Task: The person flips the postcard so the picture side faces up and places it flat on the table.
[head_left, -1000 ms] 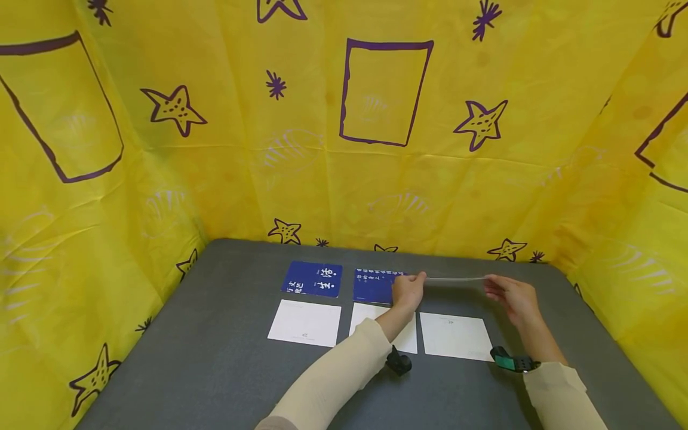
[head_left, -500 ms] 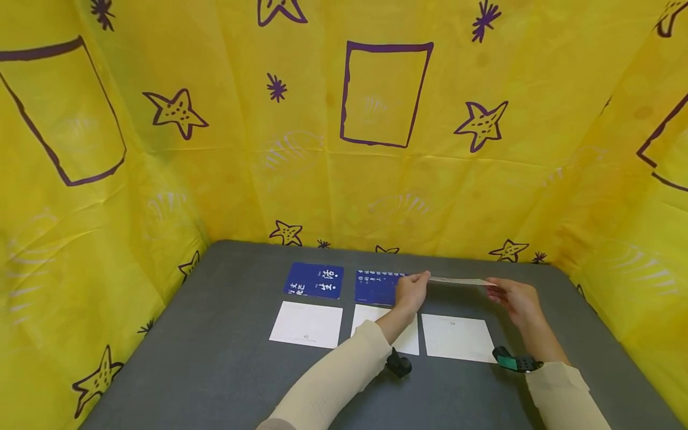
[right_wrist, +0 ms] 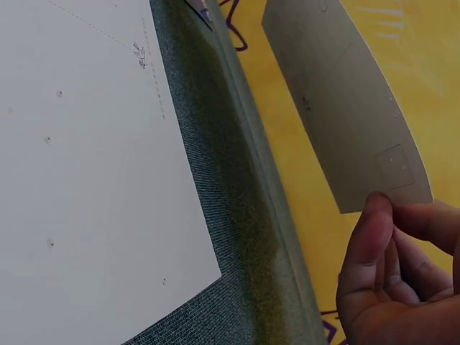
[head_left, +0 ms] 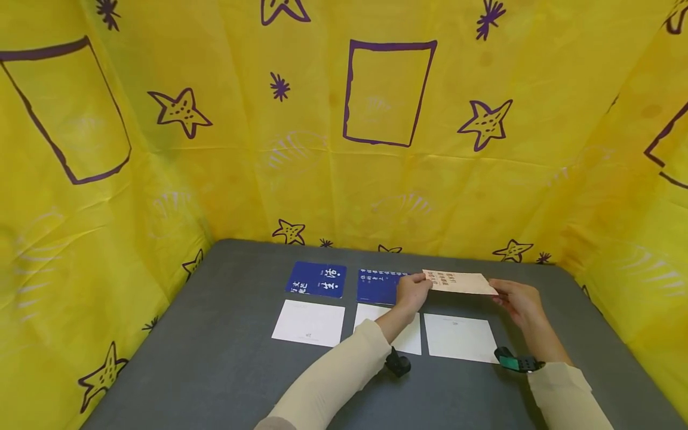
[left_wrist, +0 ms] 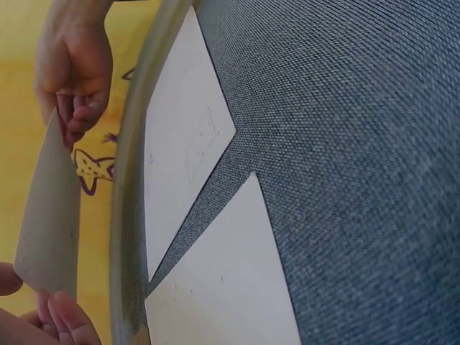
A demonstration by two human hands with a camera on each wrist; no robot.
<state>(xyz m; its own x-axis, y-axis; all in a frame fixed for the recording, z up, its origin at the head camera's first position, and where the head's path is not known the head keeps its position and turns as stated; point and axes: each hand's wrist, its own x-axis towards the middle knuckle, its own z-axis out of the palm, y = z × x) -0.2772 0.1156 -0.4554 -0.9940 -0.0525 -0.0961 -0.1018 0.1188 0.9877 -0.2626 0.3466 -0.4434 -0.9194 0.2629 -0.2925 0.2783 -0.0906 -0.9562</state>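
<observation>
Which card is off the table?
The cream card with reddish print, held by left hand and right hand; the blue cards and white cards lie flat.

Left arm point(head_left: 335, 373) out front, angled right; right arm point(head_left: 565, 394) out front, angled left. Left hand point(head_left: 412, 292) and right hand point(head_left: 519, 301) about level, apart, facing each other, both in pinch grip.

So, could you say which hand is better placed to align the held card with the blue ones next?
Probably the left hand: it pinches the held card at the end nearest the blue cards, while the right hand holds the opposite end.
</observation>
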